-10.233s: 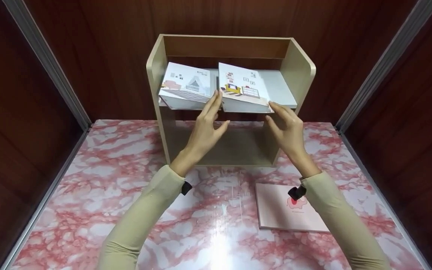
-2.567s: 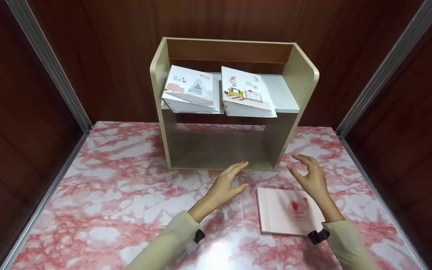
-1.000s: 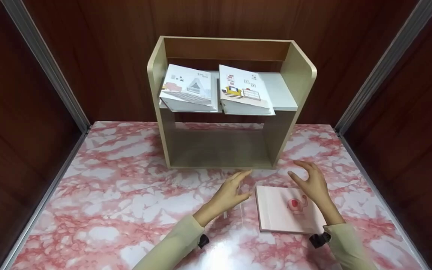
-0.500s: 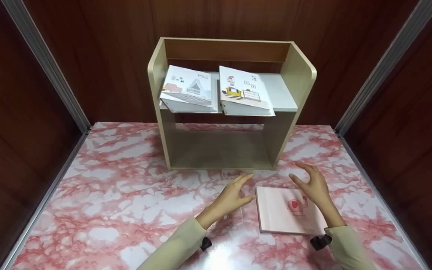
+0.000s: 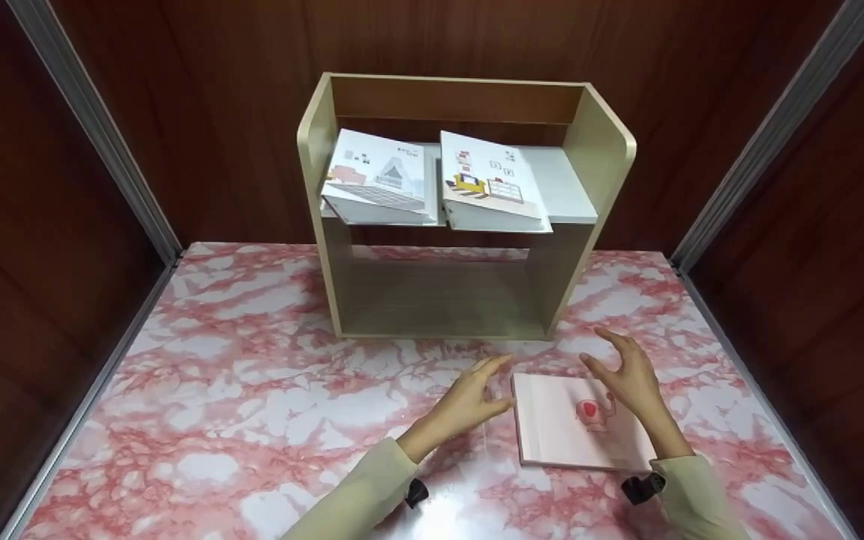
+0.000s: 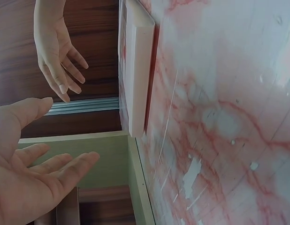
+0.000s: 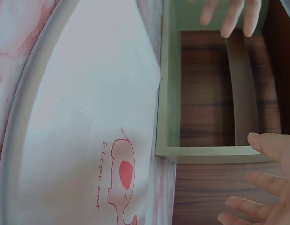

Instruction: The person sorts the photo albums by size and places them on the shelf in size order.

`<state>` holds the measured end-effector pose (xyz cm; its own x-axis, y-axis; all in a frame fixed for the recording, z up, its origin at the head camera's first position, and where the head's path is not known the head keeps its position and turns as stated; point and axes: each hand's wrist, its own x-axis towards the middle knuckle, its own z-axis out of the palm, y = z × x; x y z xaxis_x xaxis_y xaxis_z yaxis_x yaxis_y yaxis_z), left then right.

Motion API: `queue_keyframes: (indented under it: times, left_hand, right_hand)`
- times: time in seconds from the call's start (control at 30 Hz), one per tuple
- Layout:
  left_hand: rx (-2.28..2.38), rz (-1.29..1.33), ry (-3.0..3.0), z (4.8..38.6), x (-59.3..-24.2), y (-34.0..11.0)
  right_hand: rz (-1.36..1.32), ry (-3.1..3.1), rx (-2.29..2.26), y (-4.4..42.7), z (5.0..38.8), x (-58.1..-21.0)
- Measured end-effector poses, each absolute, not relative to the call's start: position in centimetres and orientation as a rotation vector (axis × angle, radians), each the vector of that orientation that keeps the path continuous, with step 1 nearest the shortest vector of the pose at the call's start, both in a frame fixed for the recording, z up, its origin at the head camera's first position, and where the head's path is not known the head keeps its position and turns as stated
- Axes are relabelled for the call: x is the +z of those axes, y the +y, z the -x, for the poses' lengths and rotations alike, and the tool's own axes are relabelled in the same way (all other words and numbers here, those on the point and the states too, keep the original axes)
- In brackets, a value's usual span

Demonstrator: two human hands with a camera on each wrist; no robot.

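Note:
A pink book (image 5: 552, 427) with an elephant drawing lies flat on the table, right of centre. My left hand (image 5: 466, 401) hovers just off its left edge, fingers extended and thumb apart, holding nothing. Over the book's far right part is my right hand (image 5: 634, 379), also spread and holding nothing. Both palms face each other in the left wrist view, where the book's thick spine (image 6: 142, 70) shows apart from the left hand (image 6: 37, 173). In the right wrist view the cover (image 7: 88, 70) reads "Elephant", with the right hand's fingers (image 7: 264, 183) away from it.
Behind stands a two-tier wooden shelf (image 5: 586, 255). On its upper board two white books, one left (image 5: 379, 176) and one in the middle (image 5: 492, 180), lean back with their lower edges overhanging the front. Dark wood walls (image 5: 814, 247) enclose the marbled table (image 5: 252, 420).
Earlier, both hands touched the middle book on the shelf. They have since come down to the pink book. Lately the left hand has drifted right and nearer, the right slightly down.

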<state>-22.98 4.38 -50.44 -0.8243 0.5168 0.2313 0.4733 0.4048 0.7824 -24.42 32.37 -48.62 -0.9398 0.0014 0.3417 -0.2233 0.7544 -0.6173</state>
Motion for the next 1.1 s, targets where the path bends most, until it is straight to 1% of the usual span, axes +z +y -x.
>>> queue_keyframes:
  times: [0.33, 0.57, 0.9, 1.1]
  left_hand:
    - [1.413, -0.947, 2.581, 22.6, -51.2, 4.6]
    - [1.503, -0.896, 2.469, 22.6, -51.5, 4.9]
    - [1.444, -0.822, 2.464, 22.4, -51.7, 5.2]
    - [1.445, -0.846, 2.47, 22.5, -52.0, 5.5]
  right_hand:
    - [-0.203, -2.679, 0.975, 32.7, 24.1, -49.3]
    - [-0.21, -2.711, 0.962, 33.1, 24.1, -49.6]
    - [-0.192, -2.753, 0.969, 33.8, 24.0, -50.0]
    - [-0.179, -2.794, 0.984, 34.2, 24.0, -50.2]
